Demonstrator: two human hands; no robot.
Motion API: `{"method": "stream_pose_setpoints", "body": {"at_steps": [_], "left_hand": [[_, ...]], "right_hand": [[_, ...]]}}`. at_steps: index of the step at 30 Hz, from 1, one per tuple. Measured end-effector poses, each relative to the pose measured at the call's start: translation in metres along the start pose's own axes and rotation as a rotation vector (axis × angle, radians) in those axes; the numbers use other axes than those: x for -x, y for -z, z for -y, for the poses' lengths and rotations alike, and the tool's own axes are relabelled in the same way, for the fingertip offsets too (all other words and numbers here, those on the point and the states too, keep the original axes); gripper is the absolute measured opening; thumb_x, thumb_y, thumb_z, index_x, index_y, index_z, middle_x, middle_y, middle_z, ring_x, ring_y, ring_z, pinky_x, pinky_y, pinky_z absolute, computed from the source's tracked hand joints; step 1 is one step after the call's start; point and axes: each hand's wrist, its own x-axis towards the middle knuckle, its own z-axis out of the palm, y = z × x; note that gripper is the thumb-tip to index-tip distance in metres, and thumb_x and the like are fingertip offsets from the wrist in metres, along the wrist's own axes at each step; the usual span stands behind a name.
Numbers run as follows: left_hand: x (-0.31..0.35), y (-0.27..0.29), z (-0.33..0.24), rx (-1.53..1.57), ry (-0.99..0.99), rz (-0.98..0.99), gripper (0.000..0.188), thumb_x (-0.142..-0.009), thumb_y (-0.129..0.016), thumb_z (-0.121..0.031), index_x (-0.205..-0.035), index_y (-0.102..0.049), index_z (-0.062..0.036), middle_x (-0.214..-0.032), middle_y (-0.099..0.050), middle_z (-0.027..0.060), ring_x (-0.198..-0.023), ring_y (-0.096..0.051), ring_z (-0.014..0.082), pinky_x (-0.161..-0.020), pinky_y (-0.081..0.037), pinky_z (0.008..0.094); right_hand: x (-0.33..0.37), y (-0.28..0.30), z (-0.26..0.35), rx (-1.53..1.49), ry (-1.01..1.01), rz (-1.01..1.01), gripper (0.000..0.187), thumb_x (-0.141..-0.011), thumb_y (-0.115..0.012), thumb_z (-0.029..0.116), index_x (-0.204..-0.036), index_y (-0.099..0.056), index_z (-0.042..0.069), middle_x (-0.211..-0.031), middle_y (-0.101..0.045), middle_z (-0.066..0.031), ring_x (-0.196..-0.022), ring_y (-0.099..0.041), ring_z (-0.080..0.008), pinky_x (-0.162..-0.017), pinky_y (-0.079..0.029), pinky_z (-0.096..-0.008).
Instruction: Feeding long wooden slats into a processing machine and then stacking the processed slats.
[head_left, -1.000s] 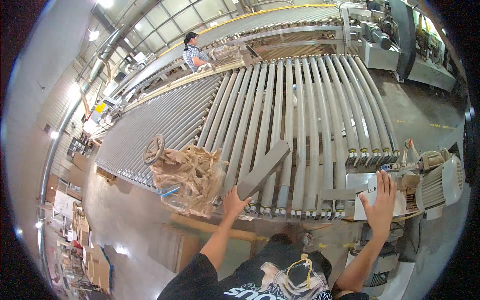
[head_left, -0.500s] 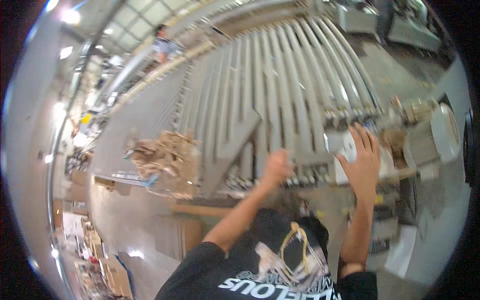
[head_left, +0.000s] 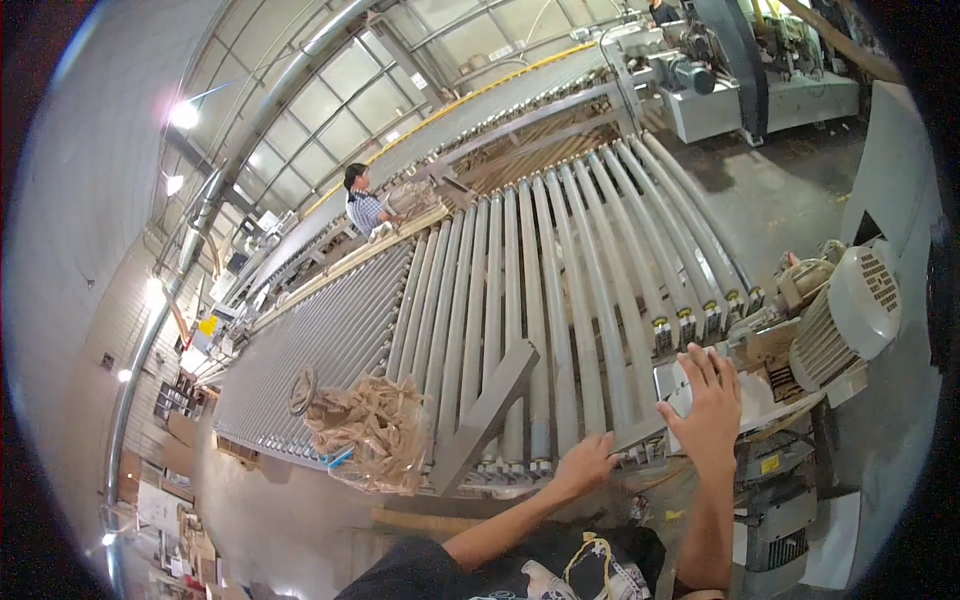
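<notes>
1. Head view: roller conveyor (head_left: 512, 290) spans the middle, its front edge nearest the person.
2. Finned motor (head_left: 850, 315): outside the conveyor's right front corner.
3. Clear bag (head_left: 370, 432) with brown scrap: on the front edge, left of the grey bar, apart from both hands.
4. Grey bar (head_left: 487, 418): slanted across the rollers, near end at the front edge, far end pointing away to the right. No hand touches it.
5. Right hand (head_left: 708, 408): palm down, fingers spread, laid over a white block near the right front corner; not clenched.
6. Left hand (head_left: 585, 468): fingers bent at the near end of the grey strip. Whether they grasp it or only touch it cannot be told.
7. Grey strip (head_left: 640, 432): along the front edge, toward its right corner, between the hands.
8. White block (head_left: 680, 392): mostly covered by the right hand.
9. Progress (judgement): the bar is set down and free; handling of the strip appears unfinished.
10. Limits: the strip's far end and the block's full outline are hidden; the bag's contents are unclear.
</notes>
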Motion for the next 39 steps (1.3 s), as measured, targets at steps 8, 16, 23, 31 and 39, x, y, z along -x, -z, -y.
{"method": "stream_pose_setpoints", "body": {"at_steps": [8,16,23,31,39], "left_hand": [[0.169,0.009,0.103,0.588,0.634,-0.058,0.052,-0.106,-0.061,-0.054,-0.116,-0.073,-0.004,-0.095,-0.076,0.0222,-0.09,-0.074,0.0451,-0.081,-0.058,0.0533],[0.208,0.063,0.157,-0.199,0.443,-0.548,0.035,-0.093,-0.078,-0.044,-0.099,-0.078,-0.0098,-0.107,-0.067,0.0146,-0.116,-0.061,0.0359,-0.12,-0.038,0.0559],[0.21,0.047,0.218,-0.201,0.489,-0.602,0.036,-0.088,-0.082,-0.044,-0.1,-0.079,-0.0098,-0.11,-0.06,0.0118,-0.121,-0.055,0.0355,-0.12,-0.038,0.0555],[0.204,0.014,0.244,-0.013,0.559,-0.613,0.06,-0.082,-0.089,-0.036,-0.128,-0.065,-0.005,-0.129,-0.057,0.0153,-0.13,-0.052,0.0403,-0.117,-0.041,0.0552],[0.178,0.021,0.248,-0.023,0.772,-0.549,0.106,-0.078,-0.092,-0.042,-0.162,-0.041,-0.0035,-0.164,-0.043,0.0164,-0.144,-0.045,0.0419,-0.126,-0.033,0.0565]], "right_hand": [[-0.011,-0.012,0.007,0.091,0.031,0.011,0.073,-0.08,-0.091,0.035,-0.145,-0.062,0.015,-0.163,-0.05,-0.0014,-0.153,-0.041,-0.0309,-0.132,-0.031,-0.0496],[-0.006,-0.01,0.013,0.159,0.023,0.028,0.053,-0.084,-0.086,0.02,-0.132,-0.067,0.011,-0.161,-0.054,-0.0077,-0.152,-0.043,-0.0343,-0.13,-0.032,-0.0504],[-0.003,-0.018,0.013,0.159,0.083,-0.078,0.034,-0.081,-0.087,0.015,-0.109,-0.069,0.007,-0.151,-0.06,-0.0102,-0.141,-0.051,-0.0375,-0.118,-0.04,-0.0541],[-0.007,-0.025,0.0,0.202,0.092,-0.09,0.03,-0.084,-0.086,0.016,-0.109,-0.07,0.01,-0.151,-0.061,-0.0097,-0.141,-0.052,-0.0375,-0.118,-0.041,-0.052],[-0.015,-0.024,-0.001,0.285,0.106,-0.057,0.028,-0.086,-0.085,0.019,-0.109,-0.072,0.01,-0.151,-0.063,-0.01,-0.138,-0.054,-0.0387,-0.117,-0.043,-0.0521]]}}
